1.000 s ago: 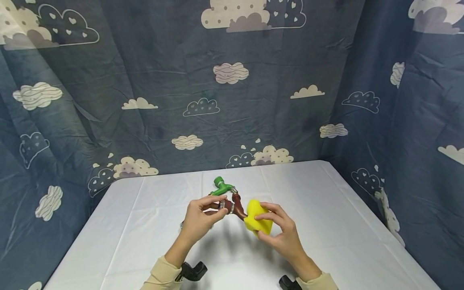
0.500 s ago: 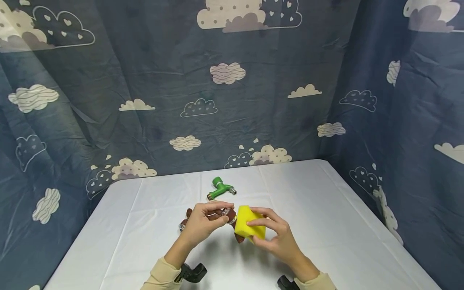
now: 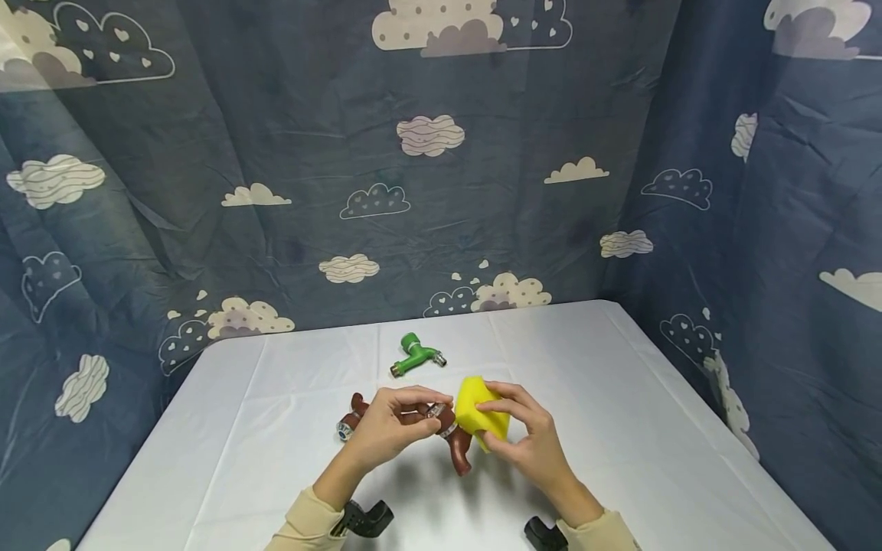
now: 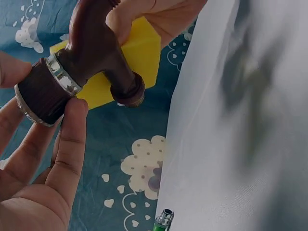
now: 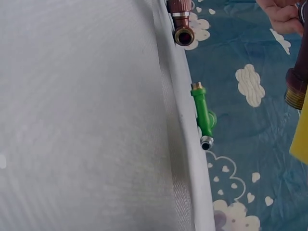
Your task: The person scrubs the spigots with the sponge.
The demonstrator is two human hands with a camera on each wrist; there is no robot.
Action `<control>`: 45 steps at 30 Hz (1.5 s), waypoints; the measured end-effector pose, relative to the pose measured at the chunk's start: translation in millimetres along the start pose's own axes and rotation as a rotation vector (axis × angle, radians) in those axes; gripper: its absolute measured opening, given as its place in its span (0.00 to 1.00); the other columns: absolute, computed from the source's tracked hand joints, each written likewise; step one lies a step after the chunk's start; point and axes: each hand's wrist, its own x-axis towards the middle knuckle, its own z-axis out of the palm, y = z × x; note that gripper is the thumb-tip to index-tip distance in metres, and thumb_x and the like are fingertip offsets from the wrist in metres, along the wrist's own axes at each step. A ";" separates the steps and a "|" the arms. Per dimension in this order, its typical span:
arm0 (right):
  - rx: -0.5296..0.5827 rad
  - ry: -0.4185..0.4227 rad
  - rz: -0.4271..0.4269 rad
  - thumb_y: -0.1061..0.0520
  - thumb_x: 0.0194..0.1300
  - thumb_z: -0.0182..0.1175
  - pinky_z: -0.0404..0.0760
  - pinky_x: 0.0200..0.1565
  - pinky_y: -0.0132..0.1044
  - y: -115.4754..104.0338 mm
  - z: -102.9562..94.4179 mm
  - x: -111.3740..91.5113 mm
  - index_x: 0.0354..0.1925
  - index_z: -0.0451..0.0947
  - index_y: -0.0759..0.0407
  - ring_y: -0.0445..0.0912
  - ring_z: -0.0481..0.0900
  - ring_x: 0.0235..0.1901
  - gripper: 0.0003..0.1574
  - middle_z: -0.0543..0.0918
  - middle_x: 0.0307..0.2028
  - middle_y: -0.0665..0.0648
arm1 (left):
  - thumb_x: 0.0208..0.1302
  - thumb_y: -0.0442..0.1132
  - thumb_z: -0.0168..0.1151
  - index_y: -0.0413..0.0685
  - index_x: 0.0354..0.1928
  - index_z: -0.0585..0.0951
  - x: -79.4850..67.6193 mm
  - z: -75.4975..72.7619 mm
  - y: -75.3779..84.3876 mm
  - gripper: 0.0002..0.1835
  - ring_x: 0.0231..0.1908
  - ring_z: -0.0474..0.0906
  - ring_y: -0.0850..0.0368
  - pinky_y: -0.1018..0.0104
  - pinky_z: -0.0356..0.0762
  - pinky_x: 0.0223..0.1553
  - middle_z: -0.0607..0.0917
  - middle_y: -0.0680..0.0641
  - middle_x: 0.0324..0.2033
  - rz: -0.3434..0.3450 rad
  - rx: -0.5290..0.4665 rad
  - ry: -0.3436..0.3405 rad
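My left hand [image 3: 389, 428] grips a brown tap [image 3: 456, 448] by its round, silver-ringed knob, above the white table. In the left wrist view the fingertips and thumb sit around the knob, and the tap's threaded inlet [image 4: 133, 94] points down and right. My right hand [image 3: 534, 432] holds a yellow sponge [image 3: 475, 405] between thumb and fingers, up against the tap's body. From the left wrist view, the sponge [image 4: 146, 53] lies behind the tap. Only an edge of the sponge [image 5: 301, 137] shows in the right wrist view.
A green tap [image 3: 416, 356] lies on the table [image 3: 592, 383] beyond the hands. Another brown tap [image 3: 349, 423] lies to the left, partly hidden by my left hand. A dark cloud-patterned curtain [image 3: 310, 138] hangs behind and along the sides.
The held brown tap has turned, its long end swinging from the far side down towards me. The sponge has tilted and shifted along the tap's body, still in my right hand.
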 end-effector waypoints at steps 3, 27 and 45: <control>0.008 0.002 0.021 0.75 0.50 0.76 0.74 0.72 0.25 0.2 -0.4 0.4 0.50 0.89 0.53 0.39 0.80 0.66 0.30 0.85 0.60 0.64 | 0.69 0.30 0.71 0.35 0.58 0.88 -0.7 -0.2 2.1 0.17 0.43 0.84 0.66 0.72 0.90 0.46 0.88 0.32 0.56 0.013 -0.020 -0.026; 0.042 0.015 0.238 0.70 0.60 0.76 0.81 0.53 0.28 5.1 -6.6 2.5 0.52 0.88 0.56 0.34 0.81 0.60 0.22 0.86 0.59 0.63 | 0.67 0.28 0.70 0.32 0.56 0.87 -2.2 0.4 12.9 0.17 0.52 0.85 0.66 0.69 0.90 0.52 0.88 0.32 0.55 0.060 -0.005 -0.105; 1.036 -0.112 0.821 0.51 0.88 0.40 0.86 0.60 0.33 -9.0 -16.5 5.9 0.65 0.69 0.39 0.39 0.82 0.56 0.17 0.80 0.57 0.47 | 0.70 0.21 0.64 0.19 0.59 0.78 -3.5 2.2 9.7 0.18 0.58 0.86 0.59 0.68 0.89 0.55 0.90 0.51 0.58 0.193 -0.338 -0.205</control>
